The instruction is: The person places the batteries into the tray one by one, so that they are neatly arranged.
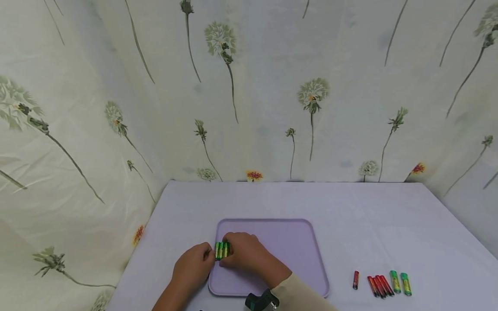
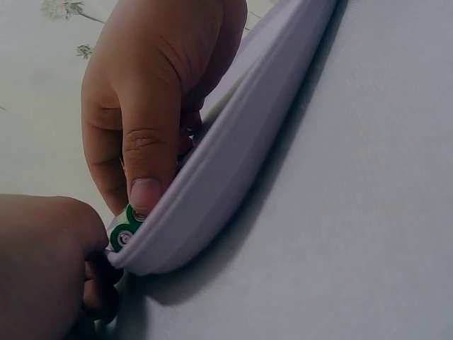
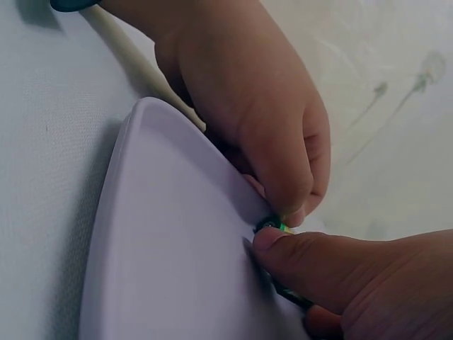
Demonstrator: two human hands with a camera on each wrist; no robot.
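Observation:
A row of green batteries [image 1: 222,250] lies side by side against the left rim of a pale purple tray [image 1: 280,242]. My right hand [image 1: 247,252] reaches over the tray from the right and grips the row, thumb at the near end and fingers at the far end. In the right wrist view its thumb [image 3: 272,239] presses on a battery end. My left hand [image 1: 193,264] is at the tray's left rim, fingers curled against the rim beside the leftmost battery. The left wrist view shows two battery ends [image 2: 125,238] under the right thumb; the others are hidden.
To the right of the tray, on the white-covered table [image 1: 350,224], lie a single red battery [image 1: 355,280], a group of red batteries [image 1: 380,286] and two larger green batteries [image 1: 400,283]. A dandelion-print curtain [image 1: 264,95] stands behind and at the sides.

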